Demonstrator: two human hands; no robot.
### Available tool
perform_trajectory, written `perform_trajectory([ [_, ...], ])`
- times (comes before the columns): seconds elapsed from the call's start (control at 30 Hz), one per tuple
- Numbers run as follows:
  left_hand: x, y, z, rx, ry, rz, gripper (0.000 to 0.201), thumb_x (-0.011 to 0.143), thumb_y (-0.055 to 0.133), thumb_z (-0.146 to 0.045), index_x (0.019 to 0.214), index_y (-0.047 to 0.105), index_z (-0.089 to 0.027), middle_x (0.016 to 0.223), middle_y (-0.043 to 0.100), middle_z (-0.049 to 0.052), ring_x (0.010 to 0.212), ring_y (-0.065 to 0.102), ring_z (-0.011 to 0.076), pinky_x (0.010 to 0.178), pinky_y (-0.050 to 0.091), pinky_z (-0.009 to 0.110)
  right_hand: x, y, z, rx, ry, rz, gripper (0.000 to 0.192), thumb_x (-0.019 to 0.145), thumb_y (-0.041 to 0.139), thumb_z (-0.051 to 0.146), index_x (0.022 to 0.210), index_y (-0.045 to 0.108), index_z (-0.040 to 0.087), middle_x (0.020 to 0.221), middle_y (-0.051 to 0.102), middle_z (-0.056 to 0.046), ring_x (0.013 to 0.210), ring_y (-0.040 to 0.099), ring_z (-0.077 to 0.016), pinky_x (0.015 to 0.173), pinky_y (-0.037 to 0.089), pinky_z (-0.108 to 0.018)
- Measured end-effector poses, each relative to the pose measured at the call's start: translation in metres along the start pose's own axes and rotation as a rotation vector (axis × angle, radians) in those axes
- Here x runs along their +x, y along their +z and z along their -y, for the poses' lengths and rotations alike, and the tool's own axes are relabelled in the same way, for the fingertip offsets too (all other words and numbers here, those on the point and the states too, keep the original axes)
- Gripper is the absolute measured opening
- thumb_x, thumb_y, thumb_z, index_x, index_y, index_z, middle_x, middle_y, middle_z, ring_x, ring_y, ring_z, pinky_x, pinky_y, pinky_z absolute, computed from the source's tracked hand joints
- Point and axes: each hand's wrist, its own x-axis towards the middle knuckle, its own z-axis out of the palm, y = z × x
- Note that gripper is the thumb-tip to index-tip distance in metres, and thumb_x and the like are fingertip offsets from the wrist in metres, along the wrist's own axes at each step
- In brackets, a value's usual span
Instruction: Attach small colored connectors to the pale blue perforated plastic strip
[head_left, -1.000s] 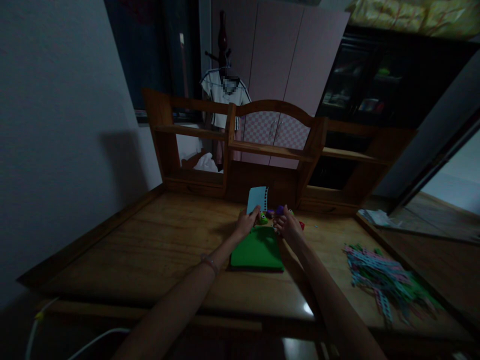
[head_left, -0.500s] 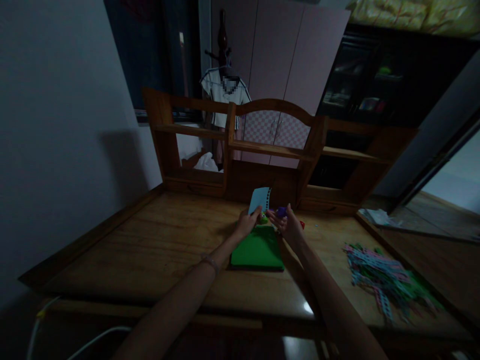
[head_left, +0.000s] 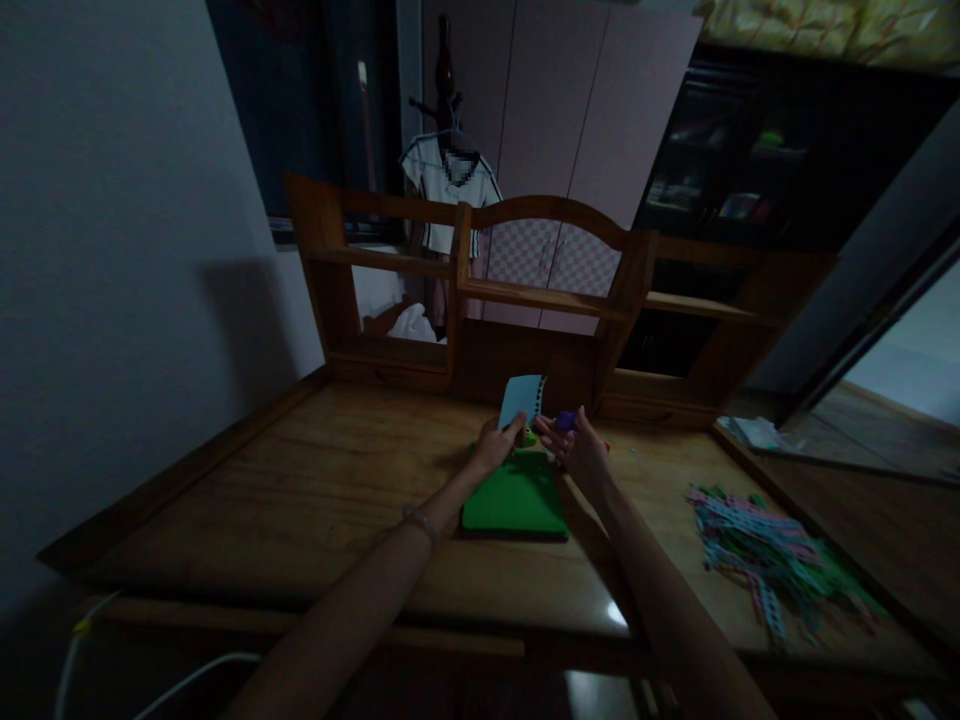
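My left hand (head_left: pixel 493 446) pinches a pale blue paper card (head_left: pixel 522 399) with a row of punched holes along its right edge, held upright above the far end of a green mat (head_left: pixel 514 501). My right hand (head_left: pixel 581 452) holds a small purple object (head_left: pixel 566 421) just right of the card, raised off the desk. A small green piece (head_left: pixel 529 437) lies between the two hands at the mat's far edge, and a bit of red shows beside my right hand. The scene is dim.
The wooden desk (head_left: pixel 315 500) carries a shelf hutch (head_left: pixel 480 300) along its back. A heap of pink, blue and green punched paper strips (head_left: pixel 772 560) lies at the right. White cables (head_left: pixel 150 670) hang at the lower left. A white wall bounds the left side.
My right hand lifted the purple object off the desk and turned palm-up toward the card. The left hand raised the card slightly.
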Motion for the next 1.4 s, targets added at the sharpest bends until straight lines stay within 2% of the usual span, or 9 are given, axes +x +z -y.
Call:
perform_trajectory([
  [0.2, 0.001, 0.0, 0.001, 0.001, -0.016, 0.008, 0.053, 0.074, 0.044, -0.063, 0.066, 0.06, -0.013, 0.056, 0.056, 0.002, 0.047, 0.049, 0.0103, 0.046, 0.037, 0.021, 0.002, -0.004, -0.002, 0.095, 0.027, 0.051, 0.042, 0.081, 0.045, 0.058, 0.085, 0.06, 0.019, 0.105, 0.064, -0.009, 0.107, 0.057, -0.023, 0.082, 0.051, -0.033],
  [0.47, 0.001, 0.0, 0.0, -0.003, -0.02, -0.004, 0.053, 0.074, 0.044, -0.063, 0.064, 0.059, -0.013, 0.052, 0.053, 0.001, 0.045, 0.047, 0.0095, 0.045, 0.036, 0.02, 0.004, -0.008, -0.003, 0.186, 0.023, 0.064, 0.037, 0.084, 0.046, 0.053, 0.087, 0.059, 0.019, 0.107, 0.064, -0.009, 0.108, 0.056, -0.0233, 0.087, 0.05, -0.036],
  [0.97, 0.0, -0.001, 0.0, 0.006, -0.039, -0.005, 0.053, 0.074, 0.045, -0.062, 0.066, 0.061, -0.013, 0.055, 0.056, 0.002, 0.046, 0.049, 0.01, 0.047, 0.036, 0.021, 0.003, -0.01, -0.001, 0.236, -0.008, 0.074, 0.035, 0.087, 0.042, 0.051, 0.088, 0.055, 0.018, 0.106, 0.064, -0.012, 0.104, 0.058, -0.0233, 0.078, 0.054, -0.036],
  [1.13, 0.0, -0.001, 0.001, 0.016, -0.027, -0.011, 0.053, 0.074, 0.045, -0.062, 0.064, 0.06, -0.012, 0.054, 0.056, 0.002, 0.047, 0.049, 0.0105, 0.047, 0.036, 0.022, 0.001, -0.008, 0.001, 0.224, 0.002, 0.081, 0.035, 0.087, 0.04, 0.051, 0.092, 0.055, 0.02, 0.106, 0.065, -0.009, 0.101, 0.06, -0.0215, 0.073, 0.056, -0.034],
  [1.4, -0.001, 0.001, 0.0, 0.005, -0.019, -0.009, 0.053, 0.073, 0.045, -0.063, 0.064, 0.06, -0.013, 0.055, 0.055, 0.002, 0.044, 0.047, 0.0094, 0.045, 0.035, 0.021, 0.004, -0.011, -0.001, 0.189, -0.011, 0.113, 0.04, 0.088, 0.038, 0.052, 0.094, 0.057, 0.017, 0.109, 0.063, -0.011, 0.104, 0.059, -0.021, 0.077, 0.055, -0.031],
])
